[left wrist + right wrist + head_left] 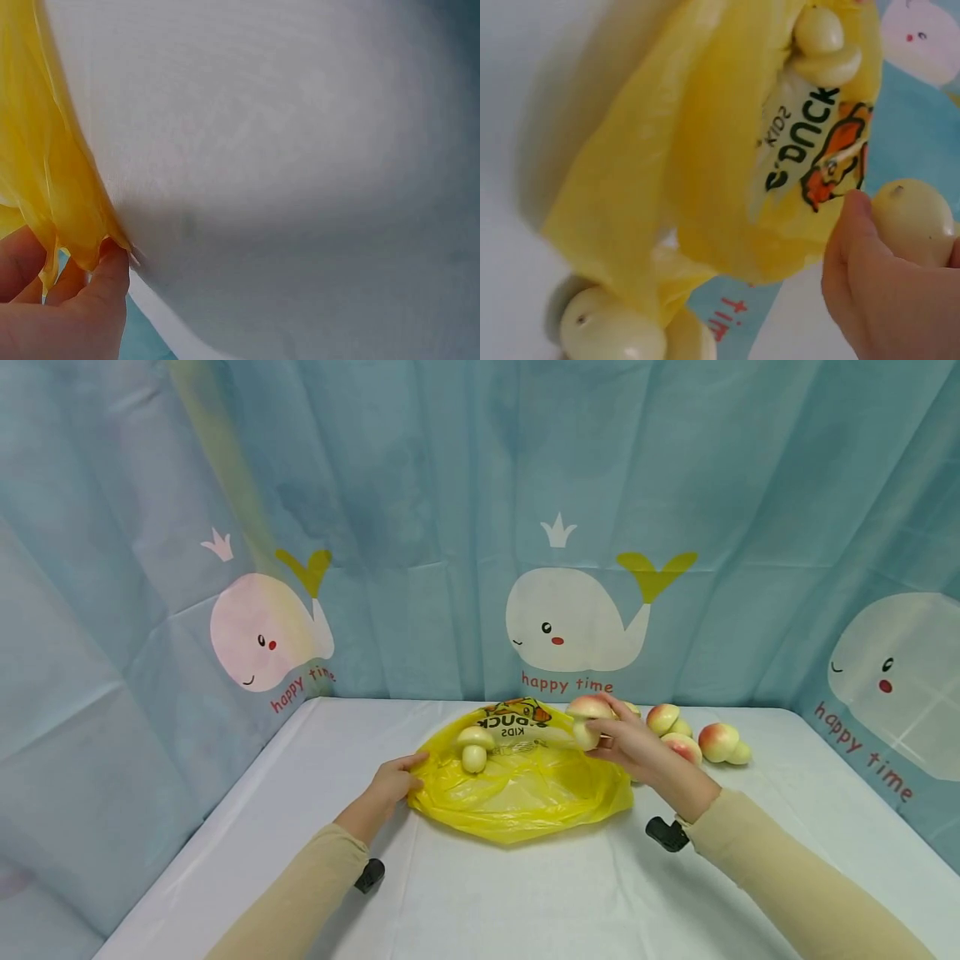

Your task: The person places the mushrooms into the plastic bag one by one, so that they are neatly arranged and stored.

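Note:
A yellow plastic bag with a duck print lies on the table, its mouth spread wide. On its left rim, my left hand pinches the film between thumb and fingers; the left wrist view shows the gathered plastic up close. One pale toy mushroom with a rounded cap is inside the bag, toward its left side. My right hand grips another toy mushroom, cap up and reddish on top, over the bag's right part. In the right wrist view that mushroom appears beside the printed panel.
Several more pale and pink toy mushrooms lie to the right of the bag, partly behind my right hand. A white cloth covers the table. A blue whale-print curtain hangs along the back and sides.

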Action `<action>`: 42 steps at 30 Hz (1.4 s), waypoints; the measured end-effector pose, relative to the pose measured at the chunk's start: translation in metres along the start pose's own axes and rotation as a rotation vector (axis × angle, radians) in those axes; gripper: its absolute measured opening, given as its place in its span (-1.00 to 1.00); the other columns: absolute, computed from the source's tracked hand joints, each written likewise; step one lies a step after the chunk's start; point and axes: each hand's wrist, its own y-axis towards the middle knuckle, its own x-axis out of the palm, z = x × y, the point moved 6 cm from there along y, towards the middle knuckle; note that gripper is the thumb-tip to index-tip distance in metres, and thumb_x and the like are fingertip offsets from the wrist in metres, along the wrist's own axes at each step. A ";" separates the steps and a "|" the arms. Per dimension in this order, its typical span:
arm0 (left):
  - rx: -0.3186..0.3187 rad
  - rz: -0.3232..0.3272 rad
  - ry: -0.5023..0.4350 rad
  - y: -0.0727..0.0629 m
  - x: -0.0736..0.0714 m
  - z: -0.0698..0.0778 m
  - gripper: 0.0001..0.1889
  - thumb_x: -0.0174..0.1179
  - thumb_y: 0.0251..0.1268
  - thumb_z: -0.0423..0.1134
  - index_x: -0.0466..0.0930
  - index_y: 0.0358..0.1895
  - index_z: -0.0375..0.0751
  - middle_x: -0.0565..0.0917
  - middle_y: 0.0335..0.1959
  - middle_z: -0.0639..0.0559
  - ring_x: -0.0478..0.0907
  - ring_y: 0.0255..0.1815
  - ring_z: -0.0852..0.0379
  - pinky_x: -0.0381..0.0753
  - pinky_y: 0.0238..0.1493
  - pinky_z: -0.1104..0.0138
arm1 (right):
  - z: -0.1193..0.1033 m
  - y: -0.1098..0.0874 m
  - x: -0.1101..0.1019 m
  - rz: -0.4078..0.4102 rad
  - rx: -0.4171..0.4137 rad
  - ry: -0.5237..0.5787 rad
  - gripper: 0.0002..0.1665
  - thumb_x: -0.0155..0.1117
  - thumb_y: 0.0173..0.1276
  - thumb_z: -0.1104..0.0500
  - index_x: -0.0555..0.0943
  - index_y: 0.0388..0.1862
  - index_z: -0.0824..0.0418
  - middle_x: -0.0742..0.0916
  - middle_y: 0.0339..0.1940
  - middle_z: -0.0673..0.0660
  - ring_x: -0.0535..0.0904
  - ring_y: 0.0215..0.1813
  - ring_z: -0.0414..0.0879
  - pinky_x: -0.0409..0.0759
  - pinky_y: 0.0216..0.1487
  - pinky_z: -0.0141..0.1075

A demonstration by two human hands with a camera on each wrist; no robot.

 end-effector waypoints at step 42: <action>0.012 -0.012 -0.010 0.001 0.001 -0.001 -0.42 -0.04 0.25 -0.64 0.37 0.37 -0.30 0.15 0.48 -0.32 0.09 0.46 -0.23 0.27 0.36 0.04 | 0.046 0.063 0.060 0.130 0.427 -0.157 -0.29 0.14 0.45 0.23 0.13 0.48 0.32 0.33 0.35 0.36 0.40 0.08 0.12 0.41 0.19 -0.07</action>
